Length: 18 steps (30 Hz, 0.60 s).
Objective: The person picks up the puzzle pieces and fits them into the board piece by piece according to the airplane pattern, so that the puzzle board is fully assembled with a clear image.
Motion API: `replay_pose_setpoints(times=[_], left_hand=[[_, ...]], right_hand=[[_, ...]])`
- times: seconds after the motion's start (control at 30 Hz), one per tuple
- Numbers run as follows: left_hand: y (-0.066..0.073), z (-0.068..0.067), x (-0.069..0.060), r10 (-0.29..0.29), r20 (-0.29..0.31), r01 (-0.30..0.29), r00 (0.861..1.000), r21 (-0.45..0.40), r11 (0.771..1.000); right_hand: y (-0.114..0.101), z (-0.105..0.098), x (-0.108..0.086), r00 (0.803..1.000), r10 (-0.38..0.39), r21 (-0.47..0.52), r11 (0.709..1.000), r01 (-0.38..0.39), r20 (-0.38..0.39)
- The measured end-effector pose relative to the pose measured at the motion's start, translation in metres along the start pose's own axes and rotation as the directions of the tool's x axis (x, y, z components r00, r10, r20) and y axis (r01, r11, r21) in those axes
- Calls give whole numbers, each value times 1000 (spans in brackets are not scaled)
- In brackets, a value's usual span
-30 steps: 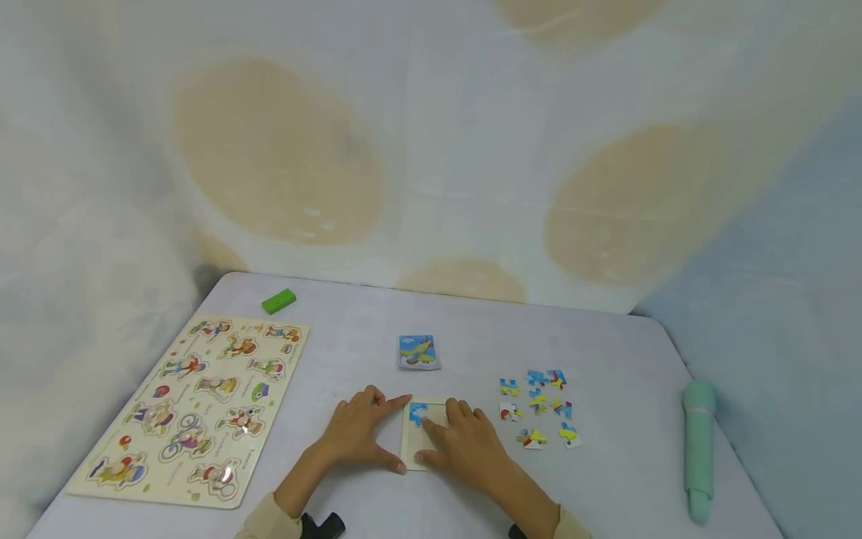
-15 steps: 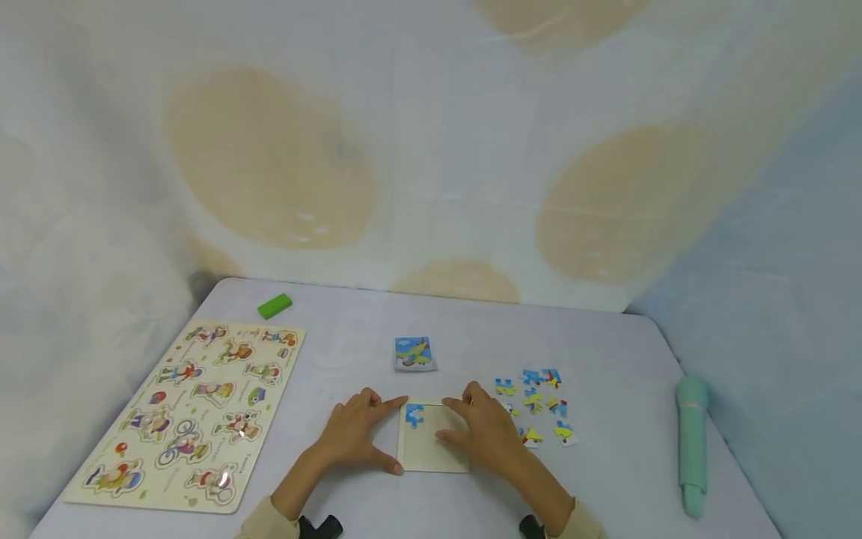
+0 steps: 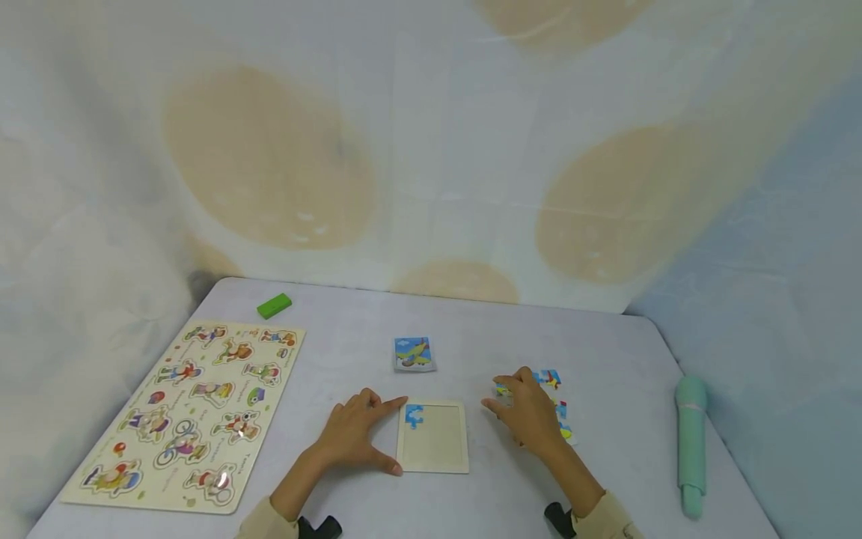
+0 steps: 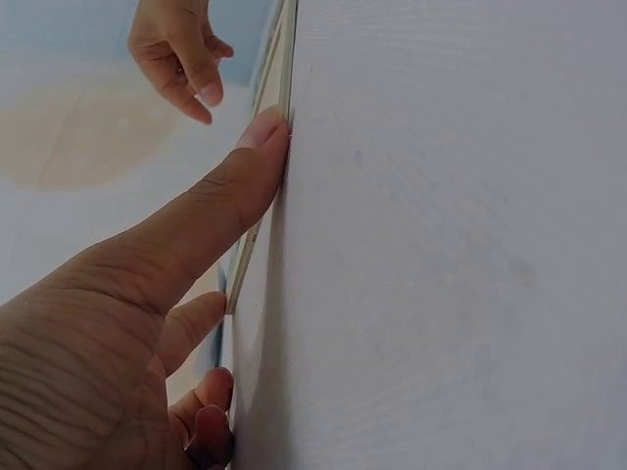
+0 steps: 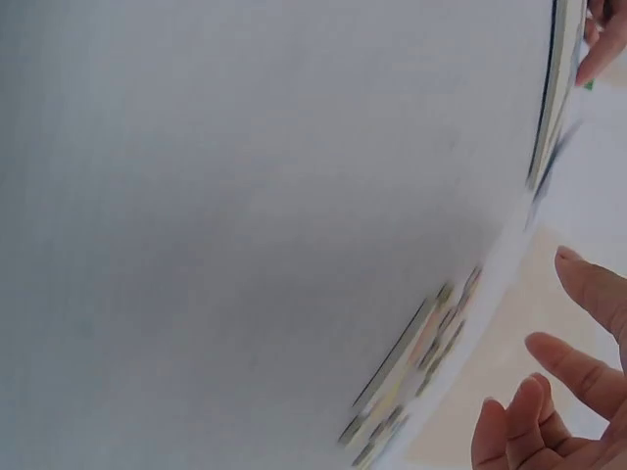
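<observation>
A small square wooden puzzle tray (image 3: 438, 442) lies at the front middle of the table, with a blue jigsaw piece (image 3: 414, 416) in its far left corner. My left hand (image 3: 353, 434) touches the tray's left side, its index finger at the far corner and its thumb (image 4: 260, 147) at the near one. To the right of the tray, my right hand (image 3: 535, 415) hovers over a group of loose jigsaw pieces (image 3: 548, 378), several of them hidden beneath it. Its fingers are loosely bent and apart, holding nothing, as the right wrist view also shows.
Beyond the tray lies a small picture card (image 3: 414, 353) of a yellow plane on blue. A large board of figure pieces (image 3: 182, 419) covers the table's left side. At the back left is a green block (image 3: 274, 305); a mint-green cylinder (image 3: 691, 445) lies along the right edge.
My right hand has lifted off the tray and moved right to the loose pieces, leaving the blue piece in the tray's corner. The left hand has stayed at the tray's left side.
</observation>
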State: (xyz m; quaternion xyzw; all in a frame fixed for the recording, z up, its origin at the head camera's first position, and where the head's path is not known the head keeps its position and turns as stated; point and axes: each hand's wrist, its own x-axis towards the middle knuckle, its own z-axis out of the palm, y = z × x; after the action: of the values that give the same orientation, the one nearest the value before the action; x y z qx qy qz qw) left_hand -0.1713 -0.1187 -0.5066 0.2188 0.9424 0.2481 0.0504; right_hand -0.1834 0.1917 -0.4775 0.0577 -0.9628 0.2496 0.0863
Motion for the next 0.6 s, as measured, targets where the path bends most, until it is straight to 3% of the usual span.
replay_pose_setpoints(times=[0.27,0.43,0.6], left_hand=[[2,-2,-1,-10,3,10,1000,-6,1000],[2,-2,-1,-9,1,9,1000,-4,1000],[2,-1,0,-11,4,11,1000,-7,1000]], right_hand=[[30,-13,14,995,100,-64,993,-100,-8],[41,-17,21,976,218,-82,973,-216,13],[53,-16,24,963,268,-95,959,-266,12]])
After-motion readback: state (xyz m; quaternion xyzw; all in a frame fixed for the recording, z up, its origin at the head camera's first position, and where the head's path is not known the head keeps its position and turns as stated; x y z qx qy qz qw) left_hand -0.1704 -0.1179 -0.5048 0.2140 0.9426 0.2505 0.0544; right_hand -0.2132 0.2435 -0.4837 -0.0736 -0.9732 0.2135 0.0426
